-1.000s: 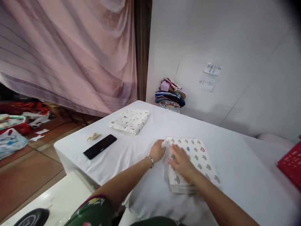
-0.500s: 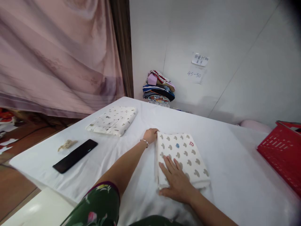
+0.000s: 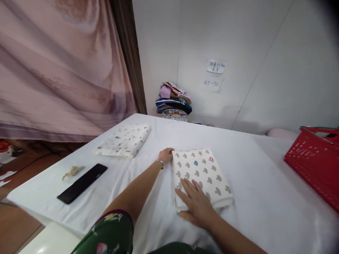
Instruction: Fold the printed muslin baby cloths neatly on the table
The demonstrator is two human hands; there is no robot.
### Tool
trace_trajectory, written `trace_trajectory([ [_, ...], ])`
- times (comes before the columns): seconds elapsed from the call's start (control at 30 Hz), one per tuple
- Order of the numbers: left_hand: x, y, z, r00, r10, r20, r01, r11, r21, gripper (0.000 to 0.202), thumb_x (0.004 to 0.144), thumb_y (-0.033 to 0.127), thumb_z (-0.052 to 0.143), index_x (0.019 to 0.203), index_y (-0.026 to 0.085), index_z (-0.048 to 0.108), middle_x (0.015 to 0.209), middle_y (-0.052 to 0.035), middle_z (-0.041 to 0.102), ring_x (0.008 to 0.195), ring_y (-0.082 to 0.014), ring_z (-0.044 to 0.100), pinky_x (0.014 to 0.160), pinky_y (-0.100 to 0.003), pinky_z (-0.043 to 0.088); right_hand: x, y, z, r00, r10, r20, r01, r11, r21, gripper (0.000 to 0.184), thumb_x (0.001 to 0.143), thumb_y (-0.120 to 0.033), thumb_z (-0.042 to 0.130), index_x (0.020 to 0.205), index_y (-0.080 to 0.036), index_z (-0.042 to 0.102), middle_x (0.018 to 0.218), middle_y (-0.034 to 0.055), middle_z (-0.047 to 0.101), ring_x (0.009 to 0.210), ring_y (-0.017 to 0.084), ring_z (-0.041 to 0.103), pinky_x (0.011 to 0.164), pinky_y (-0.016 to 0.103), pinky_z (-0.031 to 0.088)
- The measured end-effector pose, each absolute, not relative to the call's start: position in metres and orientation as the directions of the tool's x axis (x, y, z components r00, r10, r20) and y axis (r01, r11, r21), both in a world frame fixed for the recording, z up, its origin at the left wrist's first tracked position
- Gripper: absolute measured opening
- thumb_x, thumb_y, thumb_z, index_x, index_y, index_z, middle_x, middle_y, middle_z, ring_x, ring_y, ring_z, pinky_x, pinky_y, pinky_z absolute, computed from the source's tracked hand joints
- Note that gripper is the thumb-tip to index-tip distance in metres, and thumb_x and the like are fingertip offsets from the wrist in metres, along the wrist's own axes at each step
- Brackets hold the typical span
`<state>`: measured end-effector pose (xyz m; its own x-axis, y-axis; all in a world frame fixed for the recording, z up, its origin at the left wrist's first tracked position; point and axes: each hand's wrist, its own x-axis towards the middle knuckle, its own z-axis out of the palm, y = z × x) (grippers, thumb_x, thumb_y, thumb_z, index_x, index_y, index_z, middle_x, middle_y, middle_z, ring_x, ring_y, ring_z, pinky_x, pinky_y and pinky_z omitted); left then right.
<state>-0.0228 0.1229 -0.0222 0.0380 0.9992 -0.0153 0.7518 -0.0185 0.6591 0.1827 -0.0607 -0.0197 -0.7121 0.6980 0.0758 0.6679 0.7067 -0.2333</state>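
Observation:
A folded white cloth (image 3: 209, 169) printed with grey mushrooms, plus one blue and one red, lies on the white-covered table (image 3: 259, 183) before me. My left hand (image 3: 166, 155), a bracelet at its wrist, is closed on the cloth's far left corner; its fingertips are partly hidden. Flat on the near left part of the same cloth rests my right hand (image 3: 197, 203), fingers spread. Farther left lies a second folded white cloth (image 3: 124, 139) with small scattered prints.
A black phone-like slab (image 3: 82, 183) and a small beige crumpled piece (image 3: 73, 171) lie at the left. A red plastic basket (image 3: 315, 162) stands at the right edge. Folded fabrics (image 3: 173, 100) are stacked by the wall, below paper notes (image 3: 213, 76). A pink curtain (image 3: 60, 70) hangs at the left.
The camera view has shifted slightly, so the scene sits a little farther left. Both hands keep their places on the mushroom cloth, with little visible movement.

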Motion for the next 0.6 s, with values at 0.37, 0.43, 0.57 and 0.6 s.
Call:
trace_trajectory([
  [0.37, -0.02, 0.127, -0.016, 0.005, 0.999, -0.049, 0.802, 0.025, 0.597, 0.033, 0.075, 0.016, 0.047, 0.102, 0.025, 0.064, 0.095, -0.0004, 0.068, 0.085, -0.0176, 0.062, 0.074, -0.025, 0.047, 0.179, -0.061, -0.012, -0.71, 0.701, 0.058, 0.673, 0.701, -0.234, 0.071, 0.082, -0.048, 0.052, 0.141, -0.025, 0.021, 0.15, 0.0093, 0.007, 0.136, 0.026, 0.002, 0.11, 0.049, 0.005],
  [0.43, -0.02, 0.129, -0.009, 0.021, 0.999, -0.037, 0.81, 0.004, 0.586, 0.033, 0.074, 0.014, 0.048, 0.101, 0.023, 0.065, 0.097, -0.0015, 0.068, 0.088, -0.0174, 0.062, 0.077, -0.025, 0.047, 0.179, -0.061, -0.011, -0.706, 0.706, 0.063, 0.676, 0.698, -0.238, 0.07, 0.083, -0.052, 0.049, 0.141, -0.025, 0.022, 0.15, 0.0092, 0.008, 0.137, 0.025, 0.002, 0.11, 0.048, 0.005],
  [0.57, -0.002, 0.115, 0.007, 0.065, 0.994, 0.093, 0.828, -0.106, 0.55, 0.04, 0.081, 0.017, 0.041, 0.118, 0.018, 0.055, 0.121, -0.0057, 0.058, 0.112, -0.019, 0.051, 0.097, -0.03, 0.039, 0.178, -0.061, -0.012, -0.7, 0.712, 0.048, 0.683, 0.688, -0.244, 0.071, 0.082, -0.055, 0.049, 0.14, -0.025, 0.023, 0.15, 0.0098, 0.008, 0.136, 0.026, 0.003, 0.109, 0.048, 0.004],
  [0.6, 0.008, 0.108, 0.008, 0.103, 0.986, 0.133, 0.826, -0.16, 0.541, 0.041, 0.083, 0.021, 0.04, 0.121, 0.019, 0.053, 0.127, -0.0052, 0.053, 0.118, -0.0193, 0.046, 0.102, -0.032, 0.034, 0.178, -0.061, -0.012, -0.7, 0.713, 0.044, 0.684, 0.687, -0.244, 0.071, 0.081, -0.056, 0.049, 0.14, -0.025, 0.023, 0.15, 0.0102, 0.008, 0.136, 0.026, 0.003, 0.109, 0.049, 0.004],
])
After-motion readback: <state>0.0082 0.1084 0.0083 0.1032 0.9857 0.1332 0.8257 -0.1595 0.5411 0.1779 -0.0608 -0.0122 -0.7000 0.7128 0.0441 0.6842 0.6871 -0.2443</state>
